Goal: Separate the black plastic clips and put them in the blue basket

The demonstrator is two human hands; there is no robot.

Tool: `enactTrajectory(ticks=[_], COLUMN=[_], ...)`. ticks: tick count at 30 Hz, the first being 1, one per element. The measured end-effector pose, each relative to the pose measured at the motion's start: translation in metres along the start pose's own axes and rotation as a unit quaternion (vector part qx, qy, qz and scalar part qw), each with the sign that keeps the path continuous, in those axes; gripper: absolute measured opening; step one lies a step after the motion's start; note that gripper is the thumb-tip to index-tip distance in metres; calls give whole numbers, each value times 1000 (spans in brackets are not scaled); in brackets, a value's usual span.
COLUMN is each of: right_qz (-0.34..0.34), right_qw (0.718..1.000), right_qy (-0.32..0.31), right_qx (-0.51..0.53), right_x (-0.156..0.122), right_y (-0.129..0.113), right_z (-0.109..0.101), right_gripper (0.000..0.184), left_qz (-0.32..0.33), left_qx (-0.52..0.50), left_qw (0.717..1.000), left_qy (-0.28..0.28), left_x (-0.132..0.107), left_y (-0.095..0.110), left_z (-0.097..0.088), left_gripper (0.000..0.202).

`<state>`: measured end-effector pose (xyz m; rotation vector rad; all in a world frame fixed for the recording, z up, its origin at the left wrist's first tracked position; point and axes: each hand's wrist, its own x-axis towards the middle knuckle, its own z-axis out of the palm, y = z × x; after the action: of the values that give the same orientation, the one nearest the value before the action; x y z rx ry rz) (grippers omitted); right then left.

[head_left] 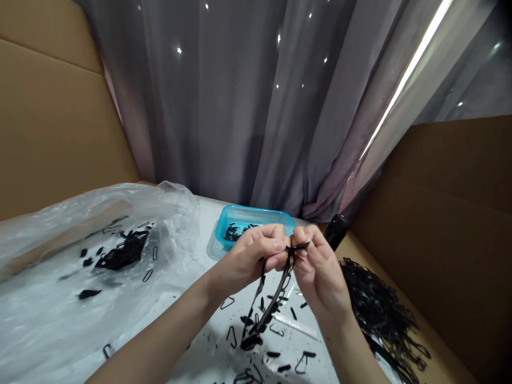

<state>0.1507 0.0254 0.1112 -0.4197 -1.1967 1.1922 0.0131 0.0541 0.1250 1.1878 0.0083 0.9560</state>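
Strap: a thin black strap [267, 306] hangs in a loop from both hands, above the bench; its lower end dangles just over the scattered parts.
Left hand: the left hand [256, 258] is closed, fingers pinched on the top of the strap, thumb side toward the other hand.
Right hand: the right hand [320, 272] is closed too — its fingertips grip the strap's top end and a small black clip [299, 246] there, touching the left hand's fingers.
Loose parts: small black rings and sliders [276, 341] lie strewn on the white bench [208, 352] below the hands.
Basket: a turquoise basket [256, 217] stands just behind the hands, dark pieces inside.
Bag: a clear plastic bag [80, 256] lies to the left, with a heap of black parts on it.
Strap pile: a tangle of black straps [380, 314] sits to the right — beside a cardboard wall [448, 224].
Curtain: a grey curtain [256, 101] hangs behind.
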Motion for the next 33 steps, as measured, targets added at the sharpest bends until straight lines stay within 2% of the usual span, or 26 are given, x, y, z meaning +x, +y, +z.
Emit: enactTrajectory(ticks=[5, 10, 17, 21, 26, 30, 33], right_qz=[0, -41, -20, 26, 90, 107, 103], right_qw=[1000, 997, 993, 971, 932, 907, 901], right_qy=[15, 52, 43, 14, -49, -72, -73], right_qx=[25, -33, -107, -236, -347, -402, -415], right_x=[2, 4, 6, 12, 18, 17, 16], right_y=[-4, -13, -9, -5, 2, 3, 0], right_z=[1, -5, -10, -22, -38, -43, -42], right_gripper=[18, 12, 12, 17, 14, 11, 14], left_qz=[2, 45, 35, 50, -6, -26, -54], left_qx=[-28, 13, 82, 144, 212, 246, 263], left_qw=[1000, 997, 989, 978, 970, 961, 954], left_qy=[-1, 58, 118, 144, 121, 124, 136], left_x=[1, 3, 5, 6, 6, 5, 5], left_y=[2, 8, 12, 15, 18, 17, 16], left_z=[-1, -7, -8, -12, -21, -27, -28], left_gripper=[36, 35, 31, 24, 23, 31, 30])
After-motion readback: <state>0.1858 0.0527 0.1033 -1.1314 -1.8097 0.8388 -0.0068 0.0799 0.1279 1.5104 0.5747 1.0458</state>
